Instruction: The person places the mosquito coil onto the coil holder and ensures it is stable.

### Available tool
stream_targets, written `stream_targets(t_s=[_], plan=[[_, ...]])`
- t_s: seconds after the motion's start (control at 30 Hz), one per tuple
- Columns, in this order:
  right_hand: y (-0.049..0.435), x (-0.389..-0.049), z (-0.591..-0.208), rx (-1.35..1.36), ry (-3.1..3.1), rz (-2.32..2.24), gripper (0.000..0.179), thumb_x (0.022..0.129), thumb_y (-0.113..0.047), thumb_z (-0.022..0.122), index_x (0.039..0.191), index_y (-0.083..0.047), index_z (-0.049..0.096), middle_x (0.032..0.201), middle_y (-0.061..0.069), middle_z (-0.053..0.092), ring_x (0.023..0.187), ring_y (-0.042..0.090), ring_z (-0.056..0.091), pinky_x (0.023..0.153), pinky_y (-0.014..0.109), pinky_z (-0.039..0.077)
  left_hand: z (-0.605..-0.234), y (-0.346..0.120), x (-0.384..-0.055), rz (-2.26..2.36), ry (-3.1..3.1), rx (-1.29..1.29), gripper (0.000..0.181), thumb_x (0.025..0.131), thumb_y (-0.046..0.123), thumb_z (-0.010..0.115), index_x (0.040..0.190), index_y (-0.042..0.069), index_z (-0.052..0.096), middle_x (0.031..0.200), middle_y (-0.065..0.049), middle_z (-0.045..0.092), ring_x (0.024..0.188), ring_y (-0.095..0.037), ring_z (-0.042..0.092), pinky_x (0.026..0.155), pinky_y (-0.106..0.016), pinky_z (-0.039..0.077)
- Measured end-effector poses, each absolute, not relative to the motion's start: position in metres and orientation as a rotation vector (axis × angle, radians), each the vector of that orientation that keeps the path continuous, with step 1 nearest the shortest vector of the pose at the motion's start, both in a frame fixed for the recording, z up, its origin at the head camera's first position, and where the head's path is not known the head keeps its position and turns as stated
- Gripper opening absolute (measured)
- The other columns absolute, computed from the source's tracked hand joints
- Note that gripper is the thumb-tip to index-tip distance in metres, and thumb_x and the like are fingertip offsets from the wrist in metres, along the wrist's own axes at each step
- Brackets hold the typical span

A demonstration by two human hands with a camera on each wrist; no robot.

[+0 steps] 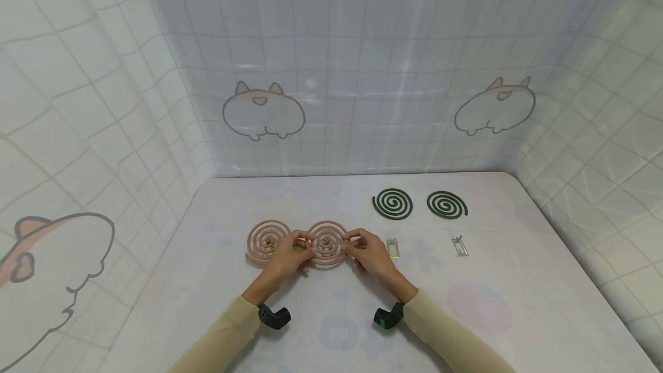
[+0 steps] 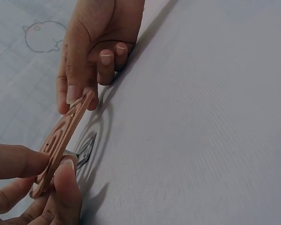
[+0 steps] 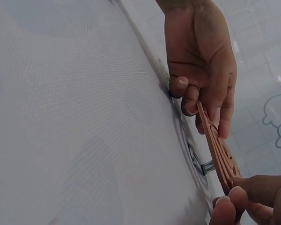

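A brown mosquito coil is pinched at its two sides between my hands. My left hand pinches its left rim with thumb and fingers. The right hand grips the opposite rim in the same way. Both wrist views show the coil raised off the table and a small metal stand under it, its upright reaching up to the coil. Left of my left hand, a second brown coil appears in the head view, a small stand tip at its centre; my hand partly covers it.
Two dark green mosquito coils lie at the back right of the white table. Nearer me are a gold-coloured metal stand and a silver-coloured one. Grid-patterned cloth walls surround the table's back and sides.
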State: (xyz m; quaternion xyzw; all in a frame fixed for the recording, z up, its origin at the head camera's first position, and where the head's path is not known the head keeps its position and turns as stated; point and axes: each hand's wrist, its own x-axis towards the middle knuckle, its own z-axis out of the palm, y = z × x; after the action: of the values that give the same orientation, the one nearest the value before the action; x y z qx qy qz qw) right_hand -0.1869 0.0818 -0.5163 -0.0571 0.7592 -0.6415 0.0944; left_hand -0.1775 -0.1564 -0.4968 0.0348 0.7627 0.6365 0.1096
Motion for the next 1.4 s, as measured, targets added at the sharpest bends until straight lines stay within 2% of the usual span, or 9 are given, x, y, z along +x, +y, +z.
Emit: stream_targets(t_s=[0.37, 0.8, 1.13, 1.4], plan=[[0.084, -0.186, -0.517, -0.181, 2.263, -1.904, 0.024, 0.096, -0.013, 0.075, 0.119, -0.010, 0.070, 0.095, 0.011, 0.069, 0.050, 0.013, 0.052, 0.045, 0.026, 0.044, -0.497, -0.164, -0.175, 1.857, 2.184, 0.136, 0.039, 0.098, 0.001, 0.068, 0.133, -0.004, 0.053, 0.113, -0.027, 0.061, 0.081, -0.032, 0.072, 0.056, -0.033, 0.058], [0.090, -0.181, -0.510, -0.194, 2.246, -1.888, 0.026, 0.098, -0.016, 0.073, 0.123, -0.011, 0.069, 0.104, 0.015, 0.070, 0.052, 0.015, 0.053, 0.047, 0.028, 0.046, -0.493, -0.168, -0.170, 1.869, 2.205, 0.106, 0.036, 0.097, -0.001, 0.068, 0.131, -0.003, 0.055, 0.110, -0.024, 0.059, 0.076, -0.032, 0.071, 0.062, -0.043, 0.062], [0.096, -0.178, -0.508, -0.194, 2.255, -1.877, 0.027, 0.097, -0.013, 0.073, 0.123, -0.007, 0.068, 0.102, 0.014, 0.068, 0.052, 0.017, 0.055, 0.048, 0.030, 0.049, -0.491, -0.173, -0.170, 1.876, 2.229, 0.114, 0.039, 0.097, -0.002, 0.068, 0.133, -0.003, 0.055, 0.110, -0.025, 0.058, 0.077, -0.031, 0.071, 0.063, -0.042, 0.061], [0.098, -0.179, -0.501, -0.197, 2.243, -1.922, 0.031, 0.097, -0.012, 0.073, 0.126, -0.004, 0.067, 0.104, 0.019, 0.066, 0.051, 0.019, 0.052, 0.048, 0.033, 0.048, -0.485, -0.175, -0.172, 1.890, 2.265, 0.118, 0.036, 0.097, -0.002, 0.067, 0.132, -0.003, 0.056, 0.110, -0.026, 0.059, 0.081, -0.037, 0.071, 0.067, -0.042, 0.061]])
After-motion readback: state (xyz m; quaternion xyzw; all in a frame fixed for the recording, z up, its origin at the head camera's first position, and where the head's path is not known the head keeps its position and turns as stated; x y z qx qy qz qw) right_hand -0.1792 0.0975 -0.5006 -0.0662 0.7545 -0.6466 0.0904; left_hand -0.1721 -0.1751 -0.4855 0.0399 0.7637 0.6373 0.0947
